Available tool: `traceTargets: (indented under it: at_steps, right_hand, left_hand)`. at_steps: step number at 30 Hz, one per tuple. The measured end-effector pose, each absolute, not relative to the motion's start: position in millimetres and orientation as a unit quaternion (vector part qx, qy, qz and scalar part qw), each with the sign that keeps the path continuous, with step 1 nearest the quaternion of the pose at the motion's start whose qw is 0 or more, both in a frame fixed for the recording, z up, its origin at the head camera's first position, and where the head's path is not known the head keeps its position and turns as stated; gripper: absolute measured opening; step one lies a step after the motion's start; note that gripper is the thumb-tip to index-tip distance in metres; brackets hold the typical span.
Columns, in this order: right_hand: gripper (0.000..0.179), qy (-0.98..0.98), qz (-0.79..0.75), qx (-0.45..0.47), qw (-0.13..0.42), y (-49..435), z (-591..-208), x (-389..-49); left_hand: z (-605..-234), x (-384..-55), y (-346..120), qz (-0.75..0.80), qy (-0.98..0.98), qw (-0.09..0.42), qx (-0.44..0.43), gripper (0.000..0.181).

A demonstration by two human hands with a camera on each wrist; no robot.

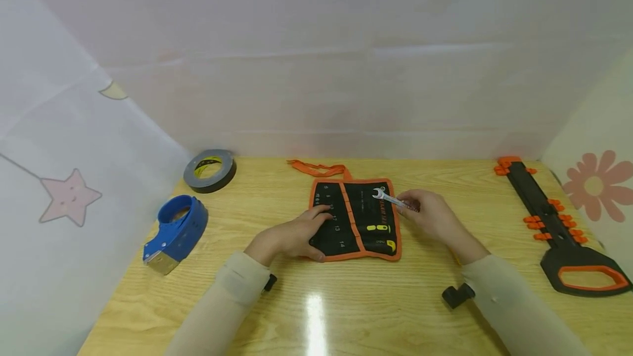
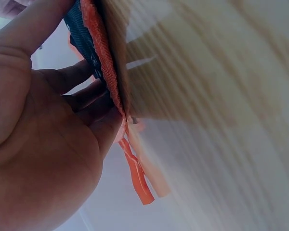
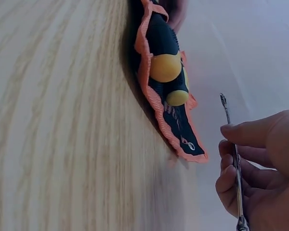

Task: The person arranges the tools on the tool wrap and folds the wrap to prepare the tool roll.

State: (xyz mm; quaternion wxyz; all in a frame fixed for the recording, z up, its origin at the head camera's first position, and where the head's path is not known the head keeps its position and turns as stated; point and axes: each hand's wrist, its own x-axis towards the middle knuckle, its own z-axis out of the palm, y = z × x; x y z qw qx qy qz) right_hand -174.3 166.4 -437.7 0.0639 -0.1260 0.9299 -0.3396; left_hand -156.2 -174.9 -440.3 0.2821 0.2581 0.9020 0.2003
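A black tool pouch (image 1: pixel 366 207) with orange trim lies unrolled on the table, its left part marked with size numbers. My left hand (image 1: pixel 298 232) rests on its left side, fingers spread over the pockets and thumb by the lower edge; in the left wrist view the fingers lie on the black fabric. Between thumb and fingers, my right hand (image 1: pixel 430 213) pinches a silver wrench (image 1: pixel 390 199), its open end pointing left over the pouch's right part. The right wrist view shows the wrench (image 3: pixel 236 168) edge-on, and yellow-tipped black handles (image 3: pixel 166 67) in the pouch.
An orange strap (image 1: pixel 321 169) trails from the pouch's top edge. At the left stand a roll of grey tape (image 1: pixel 225 174) and a blue tape dispenser (image 1: pixel 185 232). A black tool with orange clips and a loop handle (image 1: pixel 554 229) lies at the right. White printed sheets wall the table.
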Motion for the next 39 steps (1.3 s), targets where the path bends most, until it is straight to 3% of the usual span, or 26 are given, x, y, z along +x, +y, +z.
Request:
traceTargets:
  at_steps: [10,19,39]
  right_hand:
    - [0.012,0.939,-0.276,-0.204,0.041,160,-448,-176]
    - [0.015,0.934,-0.239,-0.261,0.048,155,-450,-178]
    - [0.013,0.923,-0.248,-0.284,0.079,152,-447,-185]
  left_hand:
    - [-440,-155,-173,0.204,0.901,0.281,0.260,0.096]
    - [-438,-155,-172,0.198,0.903,0.280,0.260,0.095]
    - [-437,-158,-172,0.194,0.904,0.279,0.258,0.098]
